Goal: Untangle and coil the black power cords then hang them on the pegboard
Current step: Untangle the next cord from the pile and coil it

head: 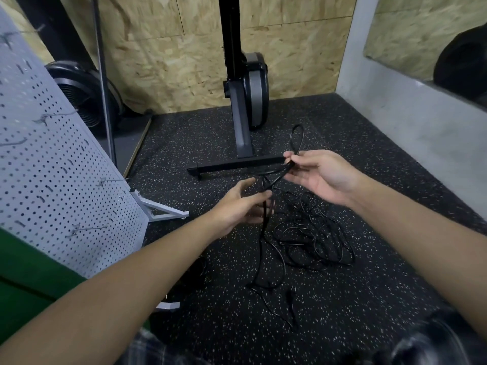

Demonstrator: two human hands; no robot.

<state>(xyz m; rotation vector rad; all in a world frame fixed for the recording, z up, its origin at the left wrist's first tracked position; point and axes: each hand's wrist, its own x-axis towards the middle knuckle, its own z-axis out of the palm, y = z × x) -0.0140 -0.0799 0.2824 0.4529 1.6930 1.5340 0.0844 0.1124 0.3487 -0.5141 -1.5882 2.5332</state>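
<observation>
Pinches a black cord point(263, 222) in the right hand point(321, 177), grip closed between thumb and fingertips, a narrow loop standing up above the pinch. Runs the same cord down and across into the left hand point(237, 206), grip curled loosely round two strands, thumb lifted. Holds both hands over the speckled rubber floor point(369, 285), out to the right of the pegboard point(52, 167), left hand the nearer to it.

Down on the floor, right of the pegboard's white foot point(163, 209) and under the hands: a tangle of cords point(311, 238), thin black loops piled over one another. Feeds the held strands straight down into that heap.

On the pegboard itself: grey perforated panel, a few wire hooks point(42, 119) jutting out, none carrying a cord.

Beyond the pegboard, against the chipboard wall: a black exercise machine point(250, 96), its base bar just behind the right hand. Tucked behind the pegboard's far edge: a round black fan point(79, 93).
</observation>
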